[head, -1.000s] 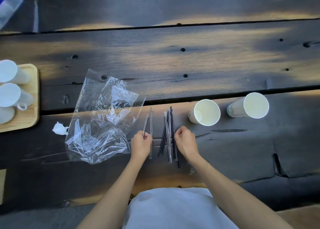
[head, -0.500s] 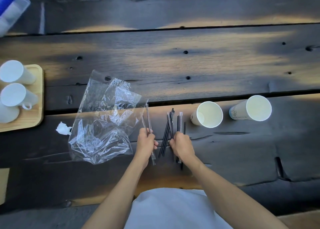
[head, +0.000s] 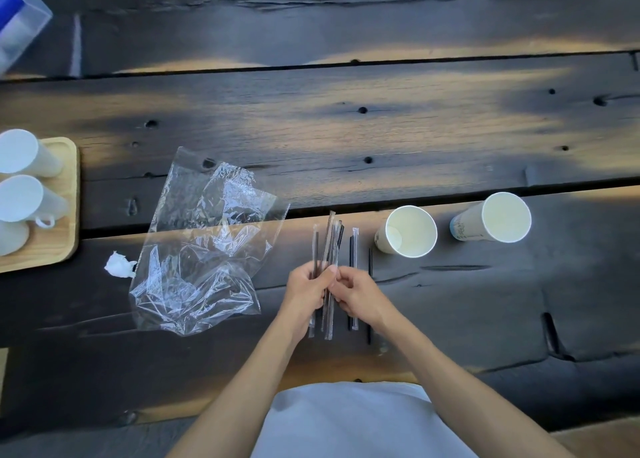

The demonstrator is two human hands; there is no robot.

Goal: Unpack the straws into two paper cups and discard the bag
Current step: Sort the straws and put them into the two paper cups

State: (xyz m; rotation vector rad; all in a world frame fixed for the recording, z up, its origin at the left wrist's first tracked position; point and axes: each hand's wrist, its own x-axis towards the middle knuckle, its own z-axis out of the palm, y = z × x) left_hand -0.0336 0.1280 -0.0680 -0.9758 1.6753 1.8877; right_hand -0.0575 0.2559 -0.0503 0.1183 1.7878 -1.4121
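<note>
My left hand [head: 306, 286] grips a bundle of several thin black wrapped straws [head: 329, 243], which point away from me. My right hand [head: 356, 293] touches the same bundle from the right with pinched fingers. Two more straws [head: 353, 249] lie on the dark wooden table just right of my hands. A crumpled clear plastic bag [head: 204, 246] lies flat to the left of my hands. Two white paper cups stand to the right, the nearer cup [head: 410, 230] close to the loose straws and the farther cup [head: 498, 217] beyond it. Both cups look empty.
A wooden tray [head: 65, 239] with white mugs sits at the left edge. A small white scrap [head: 119, 265] lies left of the bag. A clear box with blue [head: 17, 21] is at the far left corner. Gaps run between the table planks.
My hands have come together. The straws that the left hand held apart and most of those under the right hand are now gathered into one bundle in my left hand.
</note>
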